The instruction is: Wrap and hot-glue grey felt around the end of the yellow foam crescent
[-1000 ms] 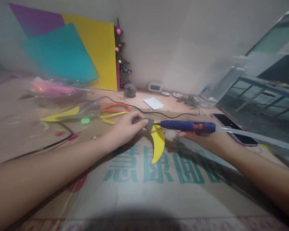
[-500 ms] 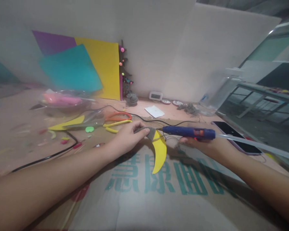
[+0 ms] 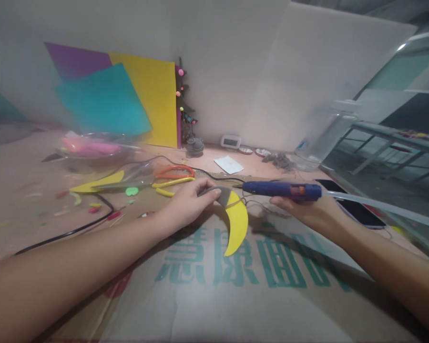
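My left hand [image 3: 196, 200] is closed, pinching a grey piece [image 3: 224, 194] between thumb and fingers. A yellow crescent-shaped cutout [image 3: 239, 224] is joined to that grey part and curves down toward me, with a thin grey-brown cord [image 3: 238, 203] crossing it. In my right hand [image 3: 300, 208] is a blue hot glue gun [image 3: 271, 189], held level with its nozzle pointing left, just right of the grey piece. A long translucent glue stick [image 3: 379, 205] trails from its rear. The gun's handle is hidden by my hand.
Orange-and-yellow-handled scissors [image 3: 175, 178] lie behind my left hand. A black cable [image 3: 71, 233] runs across the table. A phone [image 3: 361, 212] lies at right, near a clear plastic bottle [image 3: 316, 138]. Printed cardboard [image 3: 207, 305] covers the front. Coloured sheets [image 3: 153, 100] lean on the wall.
The glue gun has risen slightly and drawn a little to the right, so its tip stands farther from the grey piece. My left hand still pinches the piece in nearly the same place.
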A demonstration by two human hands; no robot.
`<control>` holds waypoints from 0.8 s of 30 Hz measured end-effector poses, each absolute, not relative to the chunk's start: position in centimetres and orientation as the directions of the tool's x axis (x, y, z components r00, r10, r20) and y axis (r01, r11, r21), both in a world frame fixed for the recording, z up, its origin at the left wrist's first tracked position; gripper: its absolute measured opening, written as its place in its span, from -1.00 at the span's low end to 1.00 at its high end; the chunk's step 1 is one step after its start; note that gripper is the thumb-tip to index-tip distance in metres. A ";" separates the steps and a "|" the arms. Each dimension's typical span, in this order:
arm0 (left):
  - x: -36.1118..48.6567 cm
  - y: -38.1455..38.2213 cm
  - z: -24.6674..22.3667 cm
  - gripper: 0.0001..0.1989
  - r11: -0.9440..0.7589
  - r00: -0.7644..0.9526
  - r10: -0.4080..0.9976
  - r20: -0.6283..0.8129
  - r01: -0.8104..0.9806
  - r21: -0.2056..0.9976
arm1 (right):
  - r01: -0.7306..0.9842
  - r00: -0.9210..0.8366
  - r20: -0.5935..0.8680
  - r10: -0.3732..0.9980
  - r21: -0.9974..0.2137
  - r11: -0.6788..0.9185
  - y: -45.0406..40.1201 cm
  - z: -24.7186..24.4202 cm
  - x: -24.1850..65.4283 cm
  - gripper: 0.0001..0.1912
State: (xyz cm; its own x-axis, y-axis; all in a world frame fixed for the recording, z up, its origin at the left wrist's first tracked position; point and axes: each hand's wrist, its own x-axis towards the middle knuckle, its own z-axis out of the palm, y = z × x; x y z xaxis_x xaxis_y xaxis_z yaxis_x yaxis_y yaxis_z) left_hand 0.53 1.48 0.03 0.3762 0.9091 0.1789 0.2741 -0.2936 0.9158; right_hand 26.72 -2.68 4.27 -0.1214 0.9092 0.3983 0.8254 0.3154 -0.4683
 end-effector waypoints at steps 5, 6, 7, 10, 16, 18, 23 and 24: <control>0.5 1.4 0.2 -0.74 -0.276 0.354 0.921 0.164 0.294 0.915 | 0.829 -0.113 0.371 0.922 -0.476 0.293 -1.6 5.7 27.4 -0.60; 0.5 1.4 0.2 -0.73 -0.275 0.349 0.923 0.162 0.305 0.912 | 0.825 -0.091 0.337 0.937 -0.501 0.260 -1.3 6.1 27.4 -0.57; 0.5 1.4 0.2 -0.73 -0.275 0.346 0.925 0.160 0.317 0.908 | 0.816 -0.058 0.310 0.949 -0.533 0.224 -1.0 6.5 27.4 -0.54; 0.5 1.4 0.1 -0.72 -0.281 0.342 0.925 0.165 0.327 0.902 | 0.771 0.023 0.300 0.954 -0.613 0.174 0.0 7.7 27.1 -0.50; 0.5 1.5 -0.2 -0.74 -0.284 0.364 0.916 0.167 0.295 0.912 | 0.751 0.092 0.318 0.944 -0.644 0.144 4.0 8.5 26.4 -0.62; 0.6 1.5 -0.2 -0.74 -0.278 0.365 0.916 0.164 0.286 0.917 | 0.794 0.098 0.266 0.959 -0.601 0.086 6.0 7.8 26.6 -0.61; 0.8 1.5 0.0 -0.74 -0.255 0.361 0.920 0.152 0.257 0.932 | 0.807 0.159 0.190 0.969 -0.591 -0.016 10.4 4.7 26.8 -0.69; 0.8 1.5 0.0 -0.74 -0.254 0.359 0.921 0.152 0.255 0.933 | 0.792 0.153 0.184 0.971 -0.611 -0.009 10.9 4.0 26.7 -0.71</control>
State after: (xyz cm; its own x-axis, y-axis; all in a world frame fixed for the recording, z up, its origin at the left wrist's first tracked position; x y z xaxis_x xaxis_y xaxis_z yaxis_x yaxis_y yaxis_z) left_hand 0.79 1.51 0.01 0.3594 0.9207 0.1520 0.2550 -0.2536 0.9331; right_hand 26.73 10.90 4.02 0.1531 0.9710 0.1835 0.7915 -0.0093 -0.6111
